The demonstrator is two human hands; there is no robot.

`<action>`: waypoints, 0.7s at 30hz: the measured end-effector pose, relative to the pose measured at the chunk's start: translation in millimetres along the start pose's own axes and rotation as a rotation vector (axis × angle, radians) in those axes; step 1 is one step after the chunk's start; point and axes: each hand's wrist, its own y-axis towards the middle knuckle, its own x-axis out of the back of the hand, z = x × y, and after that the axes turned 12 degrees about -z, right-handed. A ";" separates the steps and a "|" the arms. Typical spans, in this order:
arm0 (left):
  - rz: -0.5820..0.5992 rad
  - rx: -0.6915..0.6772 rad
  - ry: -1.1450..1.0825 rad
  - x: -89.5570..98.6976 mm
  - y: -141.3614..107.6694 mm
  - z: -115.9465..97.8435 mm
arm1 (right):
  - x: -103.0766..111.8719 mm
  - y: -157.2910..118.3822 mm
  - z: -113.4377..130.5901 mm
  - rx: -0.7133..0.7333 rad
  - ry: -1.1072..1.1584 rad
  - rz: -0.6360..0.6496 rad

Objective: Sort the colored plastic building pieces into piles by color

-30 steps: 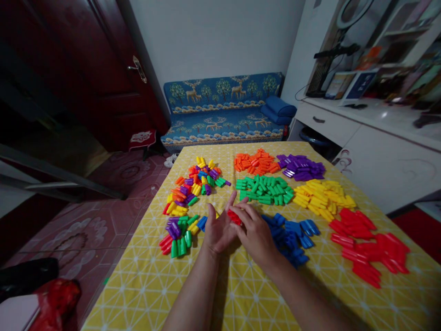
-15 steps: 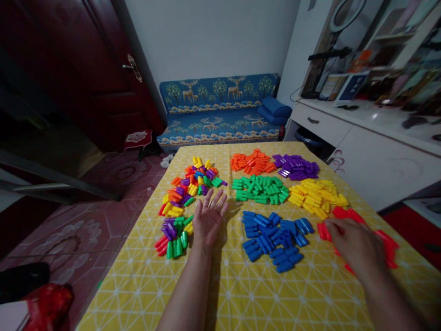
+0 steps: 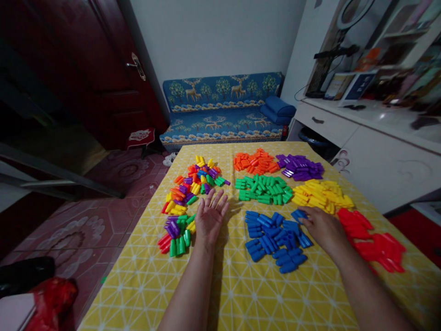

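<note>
My left hand [image 3: 209, 220] lies palm up with fingers spread and nothing in it, between the mixed pile and the sorted piles. My right hand [image 3: 323, 228] pinches a blue plastic block [image 3: 298, 214] at the right edge of the blue pile [image 3: 272, 236]. These blocks look like short rounded tubes joined side by side. Beside my left hand is a pile of mixed-colour blocks [image 3: 179, 209]. Red blocks [image 3: 379, 246] lie right of my right hand, partly hidden by the arm. Just beyond it are yellow blocks [image 3: 322, 195].
Green blocks [image 3: 263, 189], orange blocks [image 3: 257, 162] and purple blocks [image 3: 300, 168] form piles farther back on the yellow patterned tablecloth [image 3: 241, 299]. A blue sofa [image 3: 223, 115] stands behind the table. A white cabinet [image 3: 389, 161] is on the right, a stool [image 3: 141, 137] at left.
My right hand has moved left from the red pile to the blue pile and now pinches a blue block. My left hand stays palm up. The view has shifted slightly.
</note>
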 end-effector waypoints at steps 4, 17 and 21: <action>-0.009 0.008 0.011 1.2 2.0 0.1 | -12.7 8.6 9.6 -0.006 0.137 0.084; -0.229 -1.181 1.493 2.0 -12.9 -2.1 | -3.2 -17.5 178.9 0.170 0.714 -0.033; -0.660 -1.187 1.795 6.6 -29.4 -37.1 | -22.0 -55.9 225.5 0.244 0.829 0.059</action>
